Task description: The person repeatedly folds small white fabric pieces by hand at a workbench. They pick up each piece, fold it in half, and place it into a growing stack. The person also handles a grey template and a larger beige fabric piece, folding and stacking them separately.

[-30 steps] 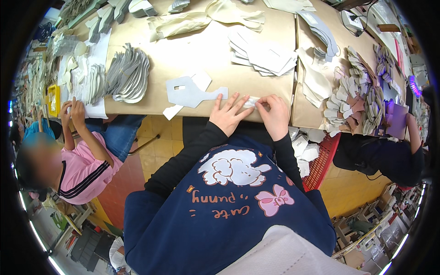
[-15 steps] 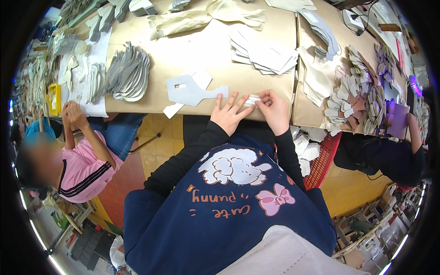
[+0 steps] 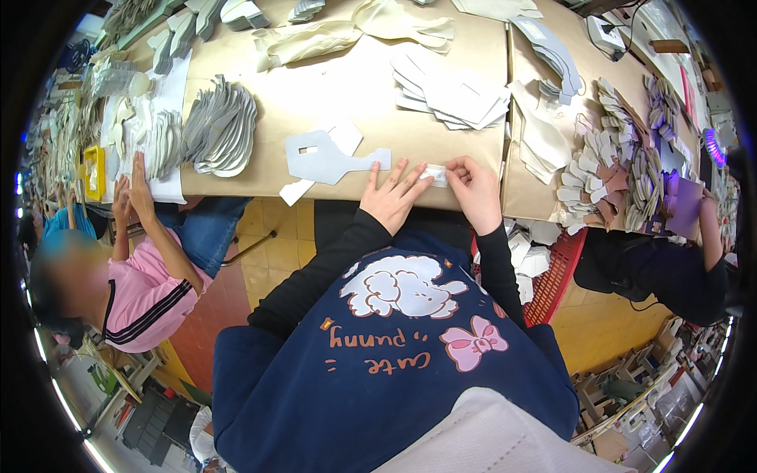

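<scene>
My left hand (image 3: 388,198) lies flat on the brown-covered table with its fingers spread. Its fingertips touch the narrow right end of a grey cut piece (image 3: 322,164) that has a small rectangular slot, and the near end of a small white strip (image 3: 434,175). Under the grey piece, parts of a white piece (image 3: 345,136) stick out. My right hand (image 3: 475,191) is closed, thumb and forefinger pinched together at the right end of the white strip; the fingers partly hide what lies between them.
Stacked white sheets (image 3: 453,91) lie beyond my hands, and a fanned grey stack (image 3: 221,126) is to the left. Pale cut pieces (image 3: 591,177) crowd the right. A red basket (image 3: 557,272) stands below the table edge. Co-workers sit on both sides, one in a pink shirt (image 3: 154,296).
My right hand has shifted slightly right, uncovering more of the white strip. My left hand stays nearly in place. The left co-worker's hands have opened and risen.
</scene>
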A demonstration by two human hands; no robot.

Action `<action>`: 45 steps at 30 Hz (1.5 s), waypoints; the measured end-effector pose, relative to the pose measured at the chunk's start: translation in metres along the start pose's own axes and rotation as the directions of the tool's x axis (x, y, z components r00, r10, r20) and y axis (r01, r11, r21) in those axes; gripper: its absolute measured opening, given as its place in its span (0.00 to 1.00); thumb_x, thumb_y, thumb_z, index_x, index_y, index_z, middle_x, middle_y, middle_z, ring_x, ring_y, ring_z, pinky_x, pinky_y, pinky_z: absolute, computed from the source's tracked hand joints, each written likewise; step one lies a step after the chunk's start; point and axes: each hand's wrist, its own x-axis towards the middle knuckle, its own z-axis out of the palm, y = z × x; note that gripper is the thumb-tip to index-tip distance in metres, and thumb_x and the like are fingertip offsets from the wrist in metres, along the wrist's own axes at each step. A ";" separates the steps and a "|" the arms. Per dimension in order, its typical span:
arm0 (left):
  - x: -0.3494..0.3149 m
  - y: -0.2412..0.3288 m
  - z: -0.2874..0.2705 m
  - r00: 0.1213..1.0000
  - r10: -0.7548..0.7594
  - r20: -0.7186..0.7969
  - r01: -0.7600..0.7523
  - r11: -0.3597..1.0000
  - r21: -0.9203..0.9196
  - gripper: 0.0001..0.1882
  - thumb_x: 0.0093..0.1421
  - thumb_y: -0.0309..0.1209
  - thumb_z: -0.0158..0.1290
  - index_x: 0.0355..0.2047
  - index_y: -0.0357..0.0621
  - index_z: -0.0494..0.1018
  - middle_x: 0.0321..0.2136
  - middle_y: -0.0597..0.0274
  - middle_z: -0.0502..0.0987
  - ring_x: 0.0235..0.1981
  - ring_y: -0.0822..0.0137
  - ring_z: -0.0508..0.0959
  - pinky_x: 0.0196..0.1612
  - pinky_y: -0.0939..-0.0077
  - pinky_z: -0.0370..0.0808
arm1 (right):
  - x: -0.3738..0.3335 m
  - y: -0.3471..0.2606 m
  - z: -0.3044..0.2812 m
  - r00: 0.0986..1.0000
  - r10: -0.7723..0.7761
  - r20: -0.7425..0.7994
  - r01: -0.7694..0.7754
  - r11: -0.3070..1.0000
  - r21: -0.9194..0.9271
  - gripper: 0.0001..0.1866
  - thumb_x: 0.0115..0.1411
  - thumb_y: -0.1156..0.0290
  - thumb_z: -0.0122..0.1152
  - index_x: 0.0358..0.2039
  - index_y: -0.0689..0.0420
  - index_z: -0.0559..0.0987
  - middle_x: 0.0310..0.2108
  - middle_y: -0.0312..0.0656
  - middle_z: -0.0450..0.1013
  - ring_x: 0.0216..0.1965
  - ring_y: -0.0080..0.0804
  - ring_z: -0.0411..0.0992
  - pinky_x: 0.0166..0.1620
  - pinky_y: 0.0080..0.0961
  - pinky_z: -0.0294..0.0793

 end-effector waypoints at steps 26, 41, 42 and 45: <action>-0.001 -0.004 0.000 0.998 0.021 -0.063 -0.024 0.999 -0.045 0.26 0.58 0.28 0.54 0.57 0.67 0.71 0.66 0.72 0.62 0.67 0.63 0.61 0.65 0.38 0.55 | -0.005 0.001 0.011 0.966 -0.258 -0.030 0.242 0.938 -0.249 0.04 0.55 0.76 0.63 0.29 0.62 0.77 0.26 0.42 0.71 0.29 0.36 0.71 0.35 0.30 0.71; 0.035 -0.013 -0.034 0.863 -0.220 0.456 0.473 0.034 -0.880 0.17 0.61 0.40 0.62 0.40 0.37 0.80 0.34 0.64 0.82 0.35 0.78 0.78 0.41 0.82 0.73 | -0.013 -0.024 0.001 0.802 -0.597 -0.011 0.592 0.798 -0.113 0.07 0.51 0.81 0.65 0.30 0.60 0.76 0.31 0.43 0.74 0.36 0.41 0.73 0.39 0.34 0.73; 0.035 -0.013 -0.033 0.852 -0.216 0.477 0.476 -0.059 -0.878 0.17 0.60 0.40 0.61 0.40 0.38 0.80 0.34 0.64 0.82 0.35 0.77 0.78 0.41 0.82 0.73 | -0.013 -0.026 0.000 0.787 -0.616 -0.036 0.609 0.785 -0.113 0.08 0.50 0.82 0.65 0.30 0.60 0.76 0.31 0.43 0.74 0.36 0.41 0.73 0.39 0.34 0.73; 0.034 -0.014 -0.032 0.821 -0.198 0.536 0.474 -0.289 -0.832 0.15 0.60 0.39 0.61 0.39 0.39 0.82 0.34 0.65 0.82 0.34 0.77 0.78 0.40 0.82 0.72 | -0.013 -0.030 -0.004 0.757 -0.652 -0.034 0.644 0.754 -0.128 0.09 0.50 0.83 0.66 0.33 0.61 0.77 0.32 0.43 0.75 0.37 0.42 0.73 0.40 0.33 0.73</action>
